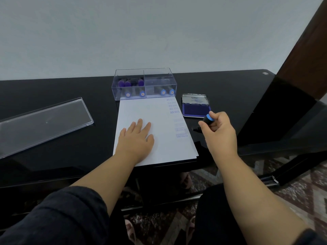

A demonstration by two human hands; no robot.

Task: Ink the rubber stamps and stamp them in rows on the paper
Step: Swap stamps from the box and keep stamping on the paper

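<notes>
You work on a glossy black desk (70, 89) under a plain pale grey wall (123, 32), with a white sheet of paper (164, 144) carrying faint blue-violet stamped words down its right edge. Your ink pad (196, 110) is deep violet in a silver tin with a shiny lid, the stamp (208, 119) you hold is black with a bright blue cap, and the clear plastic box (144, 84) shows purple and blue caps beside its transparent lid (44, 121). Your sleeve (58, 218) is dark charcoal, and the floor rug (309, 197) has a maroon, grey and cream diamond pattern.
</notes>
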